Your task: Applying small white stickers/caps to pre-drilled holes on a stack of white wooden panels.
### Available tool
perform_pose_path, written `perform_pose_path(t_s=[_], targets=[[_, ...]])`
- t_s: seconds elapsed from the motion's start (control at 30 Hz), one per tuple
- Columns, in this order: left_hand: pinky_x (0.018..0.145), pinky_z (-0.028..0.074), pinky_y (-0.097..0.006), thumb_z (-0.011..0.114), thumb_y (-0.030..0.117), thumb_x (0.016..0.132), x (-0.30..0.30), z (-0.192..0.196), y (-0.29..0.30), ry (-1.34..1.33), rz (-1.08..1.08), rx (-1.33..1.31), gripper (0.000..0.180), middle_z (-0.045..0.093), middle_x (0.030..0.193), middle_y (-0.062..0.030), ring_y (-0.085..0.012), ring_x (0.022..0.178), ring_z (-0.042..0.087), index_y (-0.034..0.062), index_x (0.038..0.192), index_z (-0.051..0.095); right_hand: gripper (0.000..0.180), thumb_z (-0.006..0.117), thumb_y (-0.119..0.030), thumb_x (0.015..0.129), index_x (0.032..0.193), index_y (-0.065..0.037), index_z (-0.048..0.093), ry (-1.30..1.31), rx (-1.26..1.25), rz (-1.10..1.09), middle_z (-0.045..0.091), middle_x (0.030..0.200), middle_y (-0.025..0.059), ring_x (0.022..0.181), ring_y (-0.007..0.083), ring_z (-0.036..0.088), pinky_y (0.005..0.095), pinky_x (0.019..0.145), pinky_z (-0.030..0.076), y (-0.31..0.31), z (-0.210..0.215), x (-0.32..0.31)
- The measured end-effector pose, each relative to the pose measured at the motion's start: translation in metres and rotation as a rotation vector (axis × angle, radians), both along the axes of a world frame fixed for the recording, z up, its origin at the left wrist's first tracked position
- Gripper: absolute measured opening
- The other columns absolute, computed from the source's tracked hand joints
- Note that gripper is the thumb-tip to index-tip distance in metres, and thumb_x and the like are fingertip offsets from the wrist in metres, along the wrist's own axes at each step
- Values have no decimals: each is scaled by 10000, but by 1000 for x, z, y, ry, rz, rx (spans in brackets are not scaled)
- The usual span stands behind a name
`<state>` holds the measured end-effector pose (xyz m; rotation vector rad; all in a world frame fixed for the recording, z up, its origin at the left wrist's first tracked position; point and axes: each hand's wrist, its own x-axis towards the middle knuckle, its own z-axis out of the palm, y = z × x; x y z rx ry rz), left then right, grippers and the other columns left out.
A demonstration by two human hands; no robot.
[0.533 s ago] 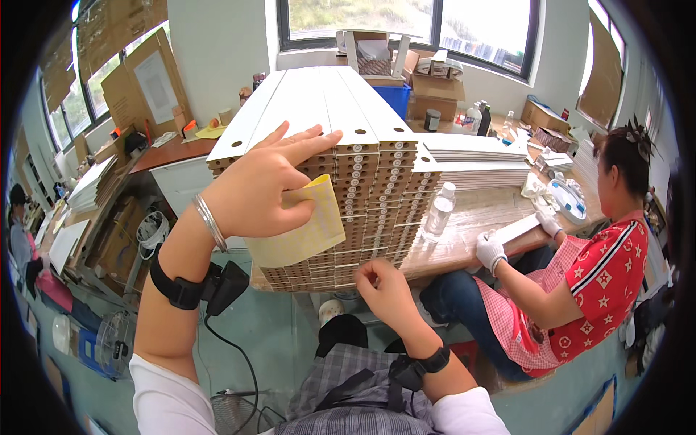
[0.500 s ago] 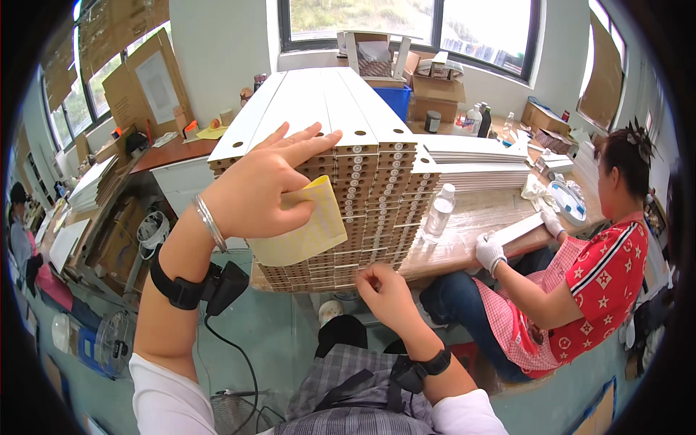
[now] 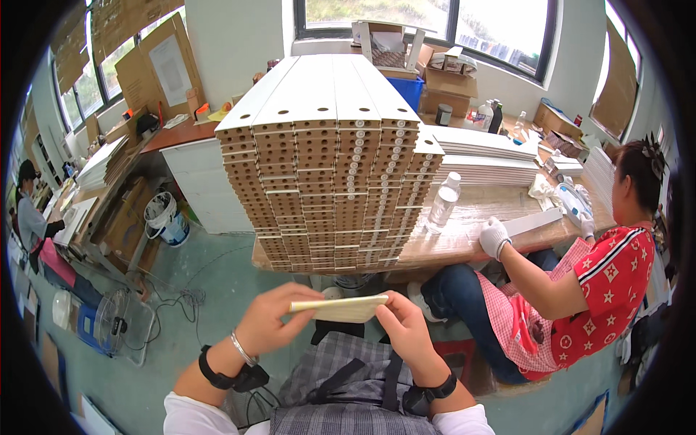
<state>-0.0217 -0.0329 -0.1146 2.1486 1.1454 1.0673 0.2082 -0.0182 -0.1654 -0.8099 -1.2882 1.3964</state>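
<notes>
Yellow pad [image 3: 339, 308], thin and flat, is held level between both of the person's hands, in front of and below the big stack of boards [image 3: 330, 167]. It is seen nearly edge-on, so its upper face barely shows. The left hand [image 3: 274, 325] grips the pad's left end, thumb on top and fingers curled beneath; a silver bangle and a black wrist strap sit behind it on the forearm. The right hand [image 3: 406, 330] pinches the pad's right end between thumb and fingertips, with a black band at its wrist. Both hands hover above the person's lap, clear of the stack.

The stack of boards stands on a wooden table [image 3: 464, 232], its end face turned toward the camera and dotted with rows of round holes; white long faces run away toward the window. Just right of the stack, a clear plastic bottle [image 3: 442, 205] stands upright on the table. Farther right of the stack, a co-worker in a red patterned shirt sits at the table, and their gloved hand [image 3: 494, 237] rests on a white strip [image 3: 533, 221]. Left of the stack, low on the floor, a white bucket [image 3: 163, 217] stands by flattened cardboard, and a small fan [image 3: 112, 319] sits nearer the camera.
</notes>
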Motion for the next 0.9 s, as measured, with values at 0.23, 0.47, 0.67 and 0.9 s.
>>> perform_pose_path(t_s=[0.23, 0.47, 0.67, 0.9], targets=[[860, 469, -330, 642, 86, 809, 6, -55, -25, 32, -115, 28, 244, 589, 1116, -120, -257, 989, 592, 72, 1052, 651, 191, 499, -117, 914, 971, 47, 578, 256, -356, 29, 621, 943, 68, 842, 114, 555, 244, 790, 411, -26, -44, 18], [1017, 349, -379, 761, 322, 738, 25, -80, -35, -435, 77, -320, 989, 401, 1326, -178, -244, 1183, 465, 48, 1430, 111, 168, 496, -110, 937, 944, 34, 582, 143, -112, -170, 620, 896, 20, 829, 48, 532, 198, 746, 418, -43, -31, 21], [901, 434, -284, 726, 95, 751, 44, -56, -43, -288, 45, -363, 455, 625, 1096, -94, -163, 1031, 574, 25, 1174, 573, 253, 468, -22, 928, 1172, 45, 470, 168, -8, -180, 616, 969, 59, 877, 93, 567, 220, 784, 441, -52, -27, 8], [819, 486, -271, 692, 86, 788, 47, -54, -56, -336, 126, -307, 304, 664, 1037, -100, -148, 947, 623, 54, 1086, 642, 381, 522, 62, 850, 1227, 33, 469, -85, 229, -82, 531, 1056, 82, 953, 128, 539, 247, 830, 430, -53, -30, 17]])
